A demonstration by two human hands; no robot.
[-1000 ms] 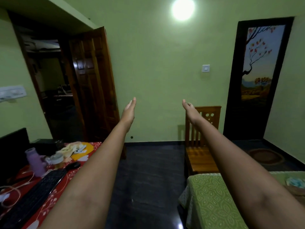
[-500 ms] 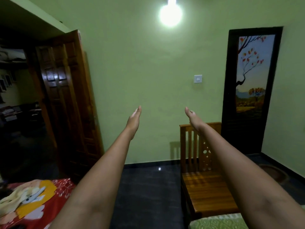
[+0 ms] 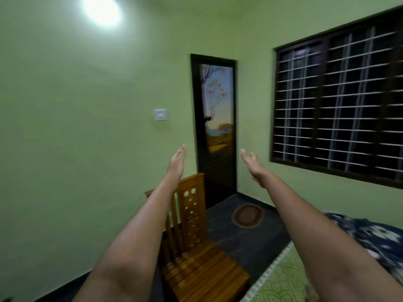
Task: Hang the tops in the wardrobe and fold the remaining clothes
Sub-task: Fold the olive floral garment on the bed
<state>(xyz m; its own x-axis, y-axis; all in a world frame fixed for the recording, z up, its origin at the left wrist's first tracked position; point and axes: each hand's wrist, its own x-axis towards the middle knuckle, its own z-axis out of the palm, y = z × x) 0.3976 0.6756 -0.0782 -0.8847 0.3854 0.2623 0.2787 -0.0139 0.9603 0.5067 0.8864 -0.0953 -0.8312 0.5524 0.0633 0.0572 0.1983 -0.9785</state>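
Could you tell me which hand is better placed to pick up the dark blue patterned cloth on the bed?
Probably the right hand. Both hands are open and empty, but the blue cloth lies on the bed under the right forearm, whereas the left hand is over the chair.

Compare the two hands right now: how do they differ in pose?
The left hand is stretched flat, fingers straight and together, seen edge-on; the right hand has fingers slightly spread and relaxed, palm turned more upward. The left hand shows above the wooden chair; the right hand shows against the green wall beside the window. Both are empty, held out forward at similar height.
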